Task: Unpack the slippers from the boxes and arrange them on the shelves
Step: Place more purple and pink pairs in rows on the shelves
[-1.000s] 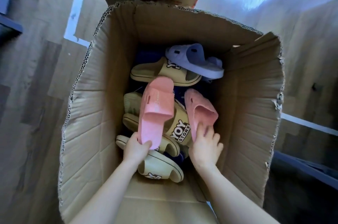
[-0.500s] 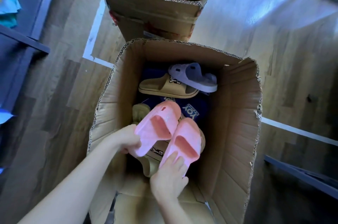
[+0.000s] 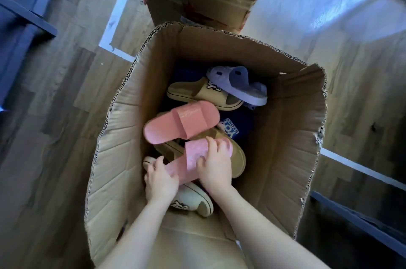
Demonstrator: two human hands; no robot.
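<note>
In the cardboard box (image 3: 285, 136), the pink slipper (image 3: 193, 158) points from near-left to far-right. The left hand (image 3: 161, 180) grips its near end and the right hand (image 3: 214, 172) seemingly clasps its middle. The second pink slipper (image 3: 182, 122) lies just beyond.

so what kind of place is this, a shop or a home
Likely a shop stockroom or storage room, not certain: an open brown cardboard box heaped with pink, tan and lilac slippers, a second brown cardboard box behind it, and dark shelving on a wood-look floor.
</note>
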